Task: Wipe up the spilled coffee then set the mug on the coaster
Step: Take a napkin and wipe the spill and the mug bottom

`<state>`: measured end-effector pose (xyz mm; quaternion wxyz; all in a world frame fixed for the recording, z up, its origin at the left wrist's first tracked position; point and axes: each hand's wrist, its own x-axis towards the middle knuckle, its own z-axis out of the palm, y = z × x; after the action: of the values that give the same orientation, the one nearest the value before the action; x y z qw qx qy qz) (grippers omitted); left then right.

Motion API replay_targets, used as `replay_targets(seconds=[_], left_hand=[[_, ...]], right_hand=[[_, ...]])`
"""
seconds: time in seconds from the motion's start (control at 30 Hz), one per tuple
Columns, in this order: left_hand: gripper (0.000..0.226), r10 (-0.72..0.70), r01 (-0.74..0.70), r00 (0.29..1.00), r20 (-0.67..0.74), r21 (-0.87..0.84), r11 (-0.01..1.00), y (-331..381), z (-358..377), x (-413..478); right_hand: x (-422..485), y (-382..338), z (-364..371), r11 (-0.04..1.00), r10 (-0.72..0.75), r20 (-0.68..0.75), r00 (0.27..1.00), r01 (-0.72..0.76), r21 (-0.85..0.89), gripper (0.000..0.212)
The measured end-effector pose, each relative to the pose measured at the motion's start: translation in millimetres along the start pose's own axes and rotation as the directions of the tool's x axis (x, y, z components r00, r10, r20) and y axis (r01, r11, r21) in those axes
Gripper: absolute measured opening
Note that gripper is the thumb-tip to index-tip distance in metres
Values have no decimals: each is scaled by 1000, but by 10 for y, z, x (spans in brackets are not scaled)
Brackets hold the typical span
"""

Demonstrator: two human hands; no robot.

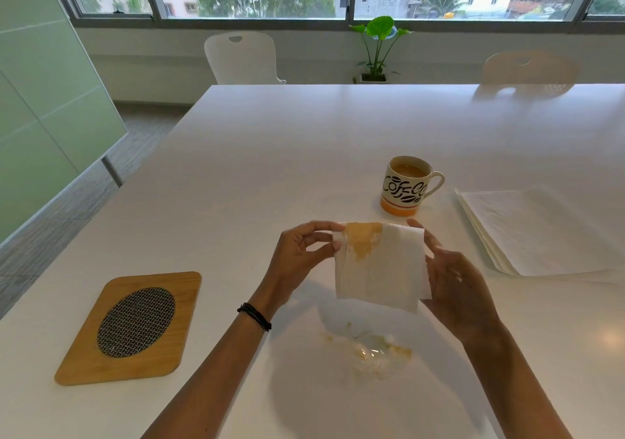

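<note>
Above the near middle of a glossy white table (304, 154), a person's two bare hands hold up a soft white paper napkin (382, 269), its upper left corner soaked with a tan coffee stain. Left hand (301, 256), a black cord bracelet (254, 316) at the wrist, pinches the napkin's left edge between thumb and fingertips; right hand (455, 279) has its grip closed on the right edge, fingers behind the sheet. Below the napkin, near the table's front edge, a thin smeared puddle of spilled coffee (372, 350) glistens, pale brown and patchy. Beyond the hands, toward the right, stands a cream ceramic mug (406, 186) with black lettering, an orange band at its base and its handle turned right, light brown coffee inside. Toward the near left corner lies a rounded-square wooden coaster (130, 328) with an oval of dark woven mesh at its centre, well apart from the mug. By the right edge sits a stack of embossed white napkins (527, 232). Past the far edge stand two white perforated chairs (241, 58) and a leafy potted plant (377, 46).
</note>
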<state>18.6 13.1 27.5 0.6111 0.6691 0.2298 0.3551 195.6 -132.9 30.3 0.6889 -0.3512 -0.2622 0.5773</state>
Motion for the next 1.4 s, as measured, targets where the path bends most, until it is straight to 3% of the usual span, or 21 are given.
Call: replay_targets(seconds=[0.17, 0.33, 0.43, 0.53, 0.57, 0.63, 0.67, 0.73, 0.87, 0.97, 1.1, 1.27, 1.4], left_hand=[[19, 31, -31, 999, -10, -26, 999, 4, 45, -15], [21, 26, -26, 1000, 8, 13, 1000, -41, 72, -18], [23, 33, -33, 999, -37, 19, 999, -75, 41, 11], [19, 50, -47, 997, -52, 61, 997, -87, 7, 49], [17, 52, -48, 998, -46, 86, 995, -96, -12, 61], [11, 53, -47, 998, -33, 169, 985, -137, -78, 87], [10, 58, -50, 998, -28, 230, 972, -174, -128, 99], [13, 88, -74, 996, -16, 399, 914, -268, -244, 118], [17, 104, -84, 994, 14, 704, 705, -420, -430, 124], [18, 83, -58, 997, 4, 749, 661, -470, -486, 129], [18, 75, -62, 997, 17, 750, 659, -533, -517, 143], [22, 25, -65, 998, 64, 783, 619, -590, -553, 145], [23, 10, -85, 995, 98, 796, 600, -589, -557, 151]], right_hand=[[-16, 75, 105, 938, 25, -58, 998, -43, -343, 81], [1, 210, 175, 887, -32, -142, 989, -38, -461, 60], [-13, 208, 213, 829, -96, -185, 978, -24, -559, 16], [-38, 223, 234, 707, -230, -183, 956, 35, -706, 15], [-62, 235, 245, 629, -306, -162, 938, 72, -774, 21], [-113, 252, 268, 374, -420, -20, 907, 154, -914, 36], [-127, 275, 255, 255, -416, 65, 907, 185, -949, 46], [-140, 339, 205, 113, -299, 157, 941, 198, -974, 66], [-162, 524, 100, -49, 14, 178, 984, 178, -983, 65], [-152, 587, 117, -78, 40, 221, 974, 224, -972, 61], [-125, 630, 138, -259, 89, 251, 964, 265, -929, 56], [-136, 725, 151, -224, 101, 222, 970, 239, -945, 53], [-183, 817, 230, -217, 155, 301, 941, 330, -919, 60]])
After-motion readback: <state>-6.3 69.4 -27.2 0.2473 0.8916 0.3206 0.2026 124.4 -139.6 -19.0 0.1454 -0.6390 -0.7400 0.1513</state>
